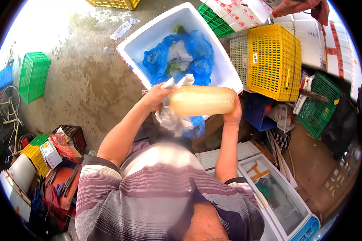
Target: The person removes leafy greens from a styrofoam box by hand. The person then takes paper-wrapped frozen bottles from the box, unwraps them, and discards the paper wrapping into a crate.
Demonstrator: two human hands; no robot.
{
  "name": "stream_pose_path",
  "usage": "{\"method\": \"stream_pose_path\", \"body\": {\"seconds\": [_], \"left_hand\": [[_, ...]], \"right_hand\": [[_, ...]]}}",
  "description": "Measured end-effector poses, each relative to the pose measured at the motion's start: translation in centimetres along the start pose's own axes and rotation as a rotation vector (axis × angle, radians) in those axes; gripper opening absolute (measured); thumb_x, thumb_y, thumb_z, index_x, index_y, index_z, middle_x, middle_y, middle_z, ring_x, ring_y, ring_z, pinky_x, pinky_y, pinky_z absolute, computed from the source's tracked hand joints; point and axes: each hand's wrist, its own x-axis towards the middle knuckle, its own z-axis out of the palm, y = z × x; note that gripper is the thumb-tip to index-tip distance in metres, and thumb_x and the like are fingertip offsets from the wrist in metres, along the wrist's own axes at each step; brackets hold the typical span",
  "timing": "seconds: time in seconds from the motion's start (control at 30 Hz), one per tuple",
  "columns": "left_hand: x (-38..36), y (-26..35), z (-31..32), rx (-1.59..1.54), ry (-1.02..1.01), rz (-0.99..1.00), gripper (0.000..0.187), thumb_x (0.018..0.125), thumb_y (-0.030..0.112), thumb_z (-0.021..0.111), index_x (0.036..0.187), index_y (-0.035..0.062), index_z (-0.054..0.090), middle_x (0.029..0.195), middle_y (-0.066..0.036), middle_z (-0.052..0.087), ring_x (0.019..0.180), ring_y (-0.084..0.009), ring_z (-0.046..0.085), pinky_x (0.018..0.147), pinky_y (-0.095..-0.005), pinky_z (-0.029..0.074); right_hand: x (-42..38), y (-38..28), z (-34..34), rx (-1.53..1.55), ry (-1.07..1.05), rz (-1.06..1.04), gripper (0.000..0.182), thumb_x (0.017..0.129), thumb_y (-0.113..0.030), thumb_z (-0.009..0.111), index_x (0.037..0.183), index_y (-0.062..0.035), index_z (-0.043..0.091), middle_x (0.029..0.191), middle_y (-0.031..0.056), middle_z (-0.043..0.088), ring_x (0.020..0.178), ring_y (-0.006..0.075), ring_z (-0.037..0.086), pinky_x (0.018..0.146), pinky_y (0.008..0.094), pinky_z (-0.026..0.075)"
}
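A large, pale-yellow, cloudy bottle-like container (pixel 203 100) with ribs near its right end lies sideways in front of my chest, held between both hands. My left hand (pixel 156 97) is closed at its left end, together with crumpled white paper (pixel 173 120) that hangs below. My right hand (pixel 233 113) grips the right end, with the fingers partly hidden behind it. Just beyond is a white foam box (pixel 128 50), holding a crumpled blue plastic bag (pixel 203 46), whitish paper and some green leafy bits. A piece of blue plastic (pixel 195 129) shows under the container.
Yellow crate (pixel 273 62) and green crate (pixel 319 104) stand at the right, near stacked white boxes (pixel 307 40). A glass-topped chest freezer (pixel 275 197) is at lower right. Another person's hand (pixel 295 7) shows at top right. Crates and clutter (pixel 50 150) lie at left.
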Motion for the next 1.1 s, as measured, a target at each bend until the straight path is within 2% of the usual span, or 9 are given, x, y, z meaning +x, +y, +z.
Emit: {"method": "stream_pose_path", "body": {"seconds": [0.23, 0.33, 0.57, 0.63, 0.7, 0.8, 0.93, 1.03, 1.1], "left_hand": [[-3.9, -0.4, -4.8, -0.119, 0.196, 0.082, 0.031, 0.093, 0.005, 0.064, 0.122, -0.0006, 0.058, 0.111, -0.012, 0.067, 0.097, -0.0224, 0.068, 0.083, -0.0384, 0.058], [-6.9, 0.3, -6.6, -0.230, 0.277, 0.139, 0.028, 0.092, 0.000, 0.062, 0.120, -0.0003, 0.059, 0.110, -0.013, 0.068, 0.098, -0.0249, 0.069, 0.086, -0.0410, 0.059], [-9.0, 1.6, -10.1, -0.244, 0.353, 0.247, 0.028, 0.091, 0.005, 0.066, 0.118, 0.0006, 0.060, 0.110, -0.012, 0.068, 0.100, -0.0240, 0.068, 0.086, -0.0410, 0.057], [-9.4, 1.7, -11.0, -0.259, 0.370, 0.250, 0.030, 0.091, 0.006, 0.067, 0.119, 0.0004, 0.060, 0.110, -0.012, 0.068, 0.100, -0.0240, 0.068, 0.087, -0.0410, 0.056], [-9.6, 1.4, -11.6, -0.309, 0.376, 0.239, 0.031, 0.091, 0.007, 0.067, 0.120, 0.0002, 0.060, 0.112, -0.012, 0.068, 0.101, -0.0243, 0.068, 0.088, -0.0411, 0.056], [-9.4, 1.4, -12.3, -0.396, 0.421, 0.239, 0.034, 0.089, 0.008, 0.068, 0.121, -0.0001, 0.060, 0.113, -0.013, 0.068, 0.101, -0.0257, 0.068, 0.089, -0.0427, 0.056], [-9.9, 2.2, -13.8, -0.454, 0.401, 0.240, 0.034, 0.089, 0.009, 0.069, 0.120, 0.0002, 0.060, 0.113, -0.013, 0.068, 0.101, -0.0263, 0.068, 0.089, -0.0438, 0.056], [-10.3, 2.1, -14.7, -0.475, 0.363, 0.225, 0.034, 0.087, 0.010, 0.071, 0.119, 0.0013, 0.061, 0.111, -0.012, 0.069, 0.100, -0.0258, 0.068, 0.089, -0.0436, 0.056], [-11.2, 2.0, -15.1, -0.484, 0.359, 0.292, 0.033, 0.087, 0.011, 0.072, 0.118, 0.0024, 0.063, 0.109, -0.011, 0.070, 0.100, -0.0251, 0.068, 0.088, -0.0428, 0.056]], "right_hand": [[-0.5, 5.4, -1.5, 0.376, 0.211, 0.079, 0.049, 0.103, -0.036, 0.044, 0.136, 0.0002, 0.051, 0.140, 0.0170, 0.054, 0.131, 0.0333, 0.049, 0.113, 0.0490, 0.037], [0.0, 4.6, -2.3, 0.325, 0.243, 0.085, 0.044, 0.103, -0.029, 0.046, 0.136, 0.0005, 0.052, 0.133, 0.0142, 0.059, 0.123, 0.0291, 0.055, 0.106, 0.0448, 0.043], [4.5, 2.2, -2.0, -0.540, 0.388, -0.132, 0.039, 0.095, -0.013, 0.061, 0.127, 0.0081, 0.058, 0.114, 0.0165, 0.065, 0.097, 0.0228, 0.065, 0.088, 0.0325, 0.053], [7.6, 4.1, -8.8, -0.257, 0.682, -0.022, 0.037, 0.094, -0.015, 0.061, 0.123, 0.0075, 0.061, 0.106, 0.0163, 0.067, 0.089, 0.0218, 0.065, 0.082, 0.0320, 0.054], [8.1, 4.0, -9.6, -0.377, 0.793, -0.058, 0.033, 0.093, -0.016, 0.060, 0.117, 0.0058, 0.065, 0.091, 0.0132, 0.069, 0.074, 0.0192, 0.065, 0.073, 0.0306, 0.054], [9.5, 6.8, -9.6, -1.133, 0.531, -0.098, 0.031, 0.095, -0.018, 0.059, 0.114, 0.0052, 0.066, 0.089, 0.0103, 0.069, 0.073, 0.0179, 0.064, 0.071, 0.0300, 0.052], [8.2, 11.3, -6.8, -0.856, 0.461, -0.087, 0.027, 0.096, -0.019, 0.059, 0.106, 0.0049, 0.068, 0.085, 0.0091, 0.068, 0.070, 0.0147, 0.061, 0.069, 0.0298, 0.050], [5.3, 12.9, -3.1, -1.145, 0.282, 0.042, 0.026, 0.094, -0.022, 0.061, 0.094, 0.0027, 0.070, 0.076, 0.0071, 0.066, 0.070, 0.0153, 0.060, 0.067, 0.0310, 0.048], [4.1, 13.5, -0.6, -1.268, 0.068, 0.086, 0.029, 0.090, -0.025, 0.066, 0.099, 0.0025, 0.071, 0.083, 0.0095, 0.069, 0.077, 0.0189, 0.062, 0.074, 0.0329, 0.050]]}}
